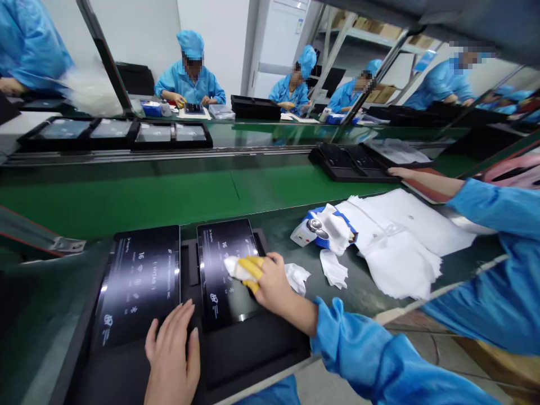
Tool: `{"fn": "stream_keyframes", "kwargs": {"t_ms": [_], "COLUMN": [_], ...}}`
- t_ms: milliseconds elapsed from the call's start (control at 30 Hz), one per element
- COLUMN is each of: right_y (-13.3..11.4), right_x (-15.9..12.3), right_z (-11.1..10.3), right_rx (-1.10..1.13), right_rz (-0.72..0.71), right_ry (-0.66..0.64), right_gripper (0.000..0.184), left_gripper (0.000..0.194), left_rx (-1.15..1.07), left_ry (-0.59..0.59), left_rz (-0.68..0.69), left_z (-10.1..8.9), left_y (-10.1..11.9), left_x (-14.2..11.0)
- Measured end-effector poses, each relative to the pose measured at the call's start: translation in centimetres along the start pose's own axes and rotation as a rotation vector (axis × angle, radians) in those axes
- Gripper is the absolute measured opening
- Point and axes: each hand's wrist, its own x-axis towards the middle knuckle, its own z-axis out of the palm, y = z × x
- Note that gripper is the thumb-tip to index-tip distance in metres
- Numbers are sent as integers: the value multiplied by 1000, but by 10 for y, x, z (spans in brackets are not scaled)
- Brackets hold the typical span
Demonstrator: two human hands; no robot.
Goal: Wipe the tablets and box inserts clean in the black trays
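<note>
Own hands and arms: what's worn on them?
The right hand has yellow finger covers on its fingers, and its arm wears a light blue gown sleeve with a gathered cuff. The left hand shows no covers or gloves on its visible fingers, and no sleeve can be clearly seen on it.

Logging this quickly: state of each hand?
Left hand: open, fingers on one tablet.
Right hand: closed, holding a white cloth on the other tablet.
</note>
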Motion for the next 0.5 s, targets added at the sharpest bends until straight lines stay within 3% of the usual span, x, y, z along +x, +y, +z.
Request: {"fn": "stream_keyframes", "kwargs": {"t_ms": [133, 233, 300, 400, 500], "right_y": [-27, -33, -26, -3, 21], "right_x": [-46, -51, -26, 42, 115], "right_z": [8, 11, 11, 5, -13], "right_rx": [91, 153, 136, 30, -159], "right_rz": [-269, -266, -217, -114, 156], "right_ry": [-100, -146, -151, -158, -120], "right_gripper": [49, 53, 57, 53, 37], "left_gripper": [45, 46, 44, 42, 42], "left_rx": [17, 24, 36, 50, 91], "left_ry": [-22, -38, -51, -66, -73], "left_rz": [41, 28, -3, -33, -50], "left_z": [8, 20, 28, 37, 39], "left_y": [3, 9, 13, 15, 15], "left_x": [2, -2, -4, -6, -5]}}
